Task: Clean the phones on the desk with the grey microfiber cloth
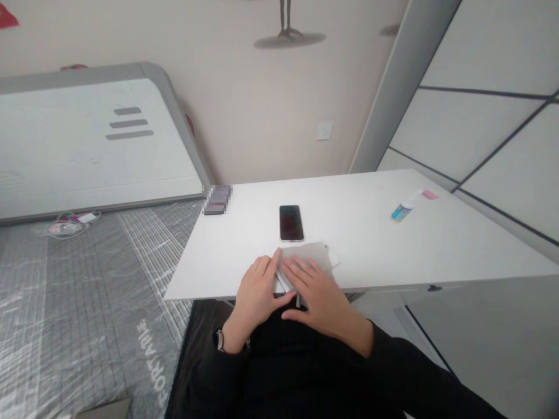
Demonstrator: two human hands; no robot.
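A flat, pale grey item [315, 253], perhaps a cover or a notebook, lies at the table's near edge; its exact kind is unclear. On top of it rests my right hand [318, 294], palm down with fingers stretched out and thumb apart. My left hand [257, 291] is at the item's left edge, fingers extended together and the thumb reaching towards my right hand. Parts of the item are covered by both hands. Just beyond it lies a dark-screened phone [291, 223], touched by neither hand.
The white table [349, 227] spans the view. A spray bottle [402, 209] lies on the right near a pink slip [430, 195]. A blurred dark object [217, 199] is at the far left corner. A cable bundle [70, 226] lies on the floor. A wall stands behind.
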